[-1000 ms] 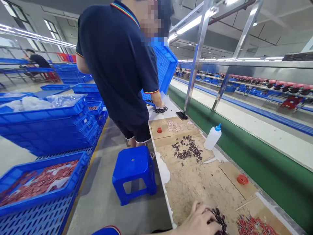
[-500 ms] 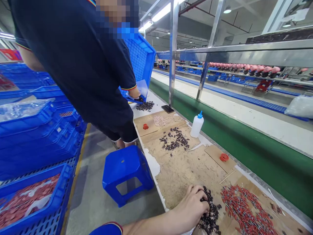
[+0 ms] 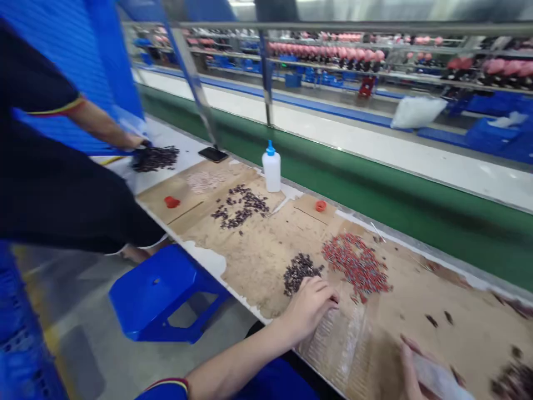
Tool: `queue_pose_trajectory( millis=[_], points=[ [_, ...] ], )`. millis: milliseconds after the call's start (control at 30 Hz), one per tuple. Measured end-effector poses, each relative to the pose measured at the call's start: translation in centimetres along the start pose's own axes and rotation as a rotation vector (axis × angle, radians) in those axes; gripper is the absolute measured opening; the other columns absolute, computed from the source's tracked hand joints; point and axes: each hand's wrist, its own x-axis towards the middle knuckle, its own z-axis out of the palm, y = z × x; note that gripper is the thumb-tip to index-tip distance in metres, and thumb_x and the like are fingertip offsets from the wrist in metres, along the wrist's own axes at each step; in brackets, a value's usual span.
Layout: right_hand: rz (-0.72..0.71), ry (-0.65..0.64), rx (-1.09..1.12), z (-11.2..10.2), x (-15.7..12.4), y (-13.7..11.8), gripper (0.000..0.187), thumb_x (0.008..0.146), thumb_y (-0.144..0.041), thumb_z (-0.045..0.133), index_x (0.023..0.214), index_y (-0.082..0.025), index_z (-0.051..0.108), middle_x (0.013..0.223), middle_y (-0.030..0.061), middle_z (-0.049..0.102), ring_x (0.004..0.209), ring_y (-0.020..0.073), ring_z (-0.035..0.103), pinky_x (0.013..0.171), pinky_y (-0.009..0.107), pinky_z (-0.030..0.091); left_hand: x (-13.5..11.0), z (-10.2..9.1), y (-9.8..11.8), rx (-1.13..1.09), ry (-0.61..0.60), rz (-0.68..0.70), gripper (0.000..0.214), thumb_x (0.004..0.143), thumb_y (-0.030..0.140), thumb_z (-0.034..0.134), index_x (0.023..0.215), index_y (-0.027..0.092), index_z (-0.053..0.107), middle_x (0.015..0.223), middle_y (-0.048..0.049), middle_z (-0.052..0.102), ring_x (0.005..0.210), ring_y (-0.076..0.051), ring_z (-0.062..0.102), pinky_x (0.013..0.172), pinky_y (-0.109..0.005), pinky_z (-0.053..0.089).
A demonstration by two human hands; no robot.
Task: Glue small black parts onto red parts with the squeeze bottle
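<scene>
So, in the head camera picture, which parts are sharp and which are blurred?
Head view: the left hand and the dark pile beside it are fairly sharp; the right hand at the bottom edge and the far shelves smear with motion blur; lighting is even with no hard shadows; straight rails bend from the wide lens.

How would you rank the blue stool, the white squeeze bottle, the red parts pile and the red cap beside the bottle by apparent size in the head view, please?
1. blue stool, clearly largest.
2. red parts pile.
3. white squeeze bottle, though it stands farther from the camera.
4. red cap, smallest.
</scene>
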Motion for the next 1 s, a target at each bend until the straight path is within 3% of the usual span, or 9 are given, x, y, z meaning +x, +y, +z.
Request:
queue_pose_trajectory(
  millis=[67, 100, 167, 267, 500, 600, 733, 1000],
  points=[
    [0.093, 0.028, -0.001, -0.6, -0.8, -0.7, 0.058, 0.048, -0.060, 0.083, 0.080, -0.016, 0.064, 0.072, 0.0036, 0.065, 0.062, 0.0174, 0.059, 0.053, 0.029, 0.050, -0.3, 1.6, 0.5, 0.008, -0.067, 0.018, 0.006, 0.090, 0.022, 0.060, 0.086, 0.021, 0.064, 0.089, -0.0007, 0.072, 0.089, -0.017, 0.059, 0.086, -0.033, 0.036],
    [0.142, -0.023, 0.007, -0.8, -1.1, -0.9, 0.062, 0.045, -0.062, 0.082, 0.081, -0.015, 0.064, 0.065, 0.0013, 0.063, 0.052, 0.0135, 0.054, 0.046, 0.026, 0.045, -0.4, 2.2, 0.7, 0.011, -0.100, 0.025, 0.005, 0.090, 0.022, 0.061, 0.087, 0.021, 0.065, 0.090, -0.0005, 0.073, 0.089, -0.017, 0.059, 0.087, -0.035, 0.035],
    [0.184, -0.106, 0.096, -1.3, -1.5, -1.2, 0.061, 0.056, -0.068, 0.073, 0.084, -0.014, 0.064, 0.056, -0.0025, 0.057, 0.043, 0.0089, 0.045, 0.039, 0.022, 0.036, -0.5, 2.9, 0.9, 0.026, -0.151, 0.032, 0.005, 0.089, 0.024, 0.062, 0.087, 0.021, 0.065, 0.091, -0.0003, 0.073, 0.091, -0.018, 0.058, 0.089, -0.037, 0.033],
    [0.216, -0.145, 0.220, -1.8, -2.1, -1.1, 0.050, 0.068, -0.064, 0.066, 0.082, -0.016, 0.062, 0.051, -0.0040, 0.053, 0.040, 0.0087, 0.044, 0.036, 0.020, 0.030, -0.5, 2.9, 0.8, 0.072, -0.175, 0.032, 0.004, 0.088, 0.024, 0.064, 0.087, 0.023, 0.067, 0.092, 0.0001, 0.074, 0.094, -0.020, 0.058, 0.089, -0.040, 0.031],
    [0.228, 0.024, 0.478, -0.8, -2.4, -1.3, 0.039, 0.051, -0.039, 0.084, 0.070, -0.017, 0.058, 0.055, -0.0054, 0.051, 0.043, 0.0047, 0.038, 0.040, 0.019, 0.027, -0.8, 1.8, 0.3, 0.124, -0.194, 0.108, 0.012, 0.086, 0.019, 0.066, 0.096, 0.024, 0.070, 0.096, -0.0020, 0.073, 0.096, -0.020, 0.059, 0.082, -0.036, 0.038],
    [0.272, 0.046, 0.520, 0.0, -2.1, -1.3, 0.038, 0.055, -0.046, 0.080, 0.066, -0.017, 0.056, 0.054, -0.0044, 0.053, 0.042, 0.0058, 0.040, 0.038, 0.019, 0.028, -0.9, 2.4, 0.4, 0.163, -0.157, 0.088, 0.011, 0.085, 0.020, 0.067, 0.095, 0.023, 0.071, 0.096, -0.0030, 0.072, 0.096, -0.021, 0.059, 0.081, -0.037, 0.039],
    [0.305, 0.006, 0.409, 1.0, -2.2, -1.1, 0.042, 0.060, -0.054, 0.075, 0.067, -0.016, 0.059, 0.055, -0.0017, 0.059, 0.045, 0.0095, 0.049, 0.041, 0.021, 0.036, -1.0, 3.1, 0.4, 0.182, -0.094, 0.056, 0.007, 0.085, 0.018, 0.067, 0.086, 0.022, 0.073, 0.095, -0.0033, 0.072, 0.095, -0.021, 0.059, 0.080, -0.037, 0.040],
    [0.152, -0.025, 0.160, 2.4, -2.7, -1.1, 0.040, 0.064, -0.055, 0.072, 0.067, -0.016, 0.062, 0.060, 0.0028, 0.065, 0.056, 0.0163, 0.058, 0.053, 0.028, 0.048, -1.5, 3.1, 0.2, 0.240, -0.089, 0.109, 0.016, 0.088, 0.014, 0.061, 0.091, 0.025, 0.073, 0.098, -0.0023, 0.073, 0.094, -0.019, 0.060, 0.084, -0.038, 0.037]
  ],
)
